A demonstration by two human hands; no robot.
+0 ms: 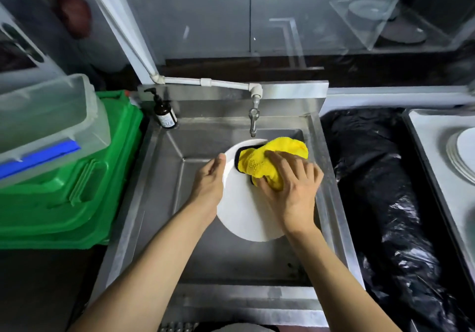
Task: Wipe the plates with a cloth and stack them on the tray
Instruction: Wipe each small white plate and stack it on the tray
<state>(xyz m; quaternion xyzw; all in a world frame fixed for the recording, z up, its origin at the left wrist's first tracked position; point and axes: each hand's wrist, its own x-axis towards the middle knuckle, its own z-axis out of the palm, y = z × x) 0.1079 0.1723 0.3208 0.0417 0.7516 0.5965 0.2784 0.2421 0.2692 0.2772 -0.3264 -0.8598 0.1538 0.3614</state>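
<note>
The fingers (276, 160) of the right hand (291, 190) are spread and curled down into a bunched yellow fluffy cloth (280, 149) with a dark edge, gripping it and pressing it against the far right part of a round white plate (241, 213). The left hand (208, 181) holds the same plate by its left rim, with the thumb lying along the edge. Its other fingers go behind the plate and are hidden, so that grip is judged from the thumb and wrist alone. The plate hangs tilted above the basin of a stainless steel sink (159, 177), apart from the basin floor as far as can be told. The coming move turns on where the grey tray (426, 138) lies. It is well to the right of both hands, beyond a bin lined with a black plastic bag (372, 177), so the right hand is the nearer one, though it is busy with the cloth. A stack of white plates (462, 156) sits on that tray, cut off by the right edge of the frame, so its height and count cannot be read. The right hand is blurred, and its wrist covers the plate's right rim.
</note>
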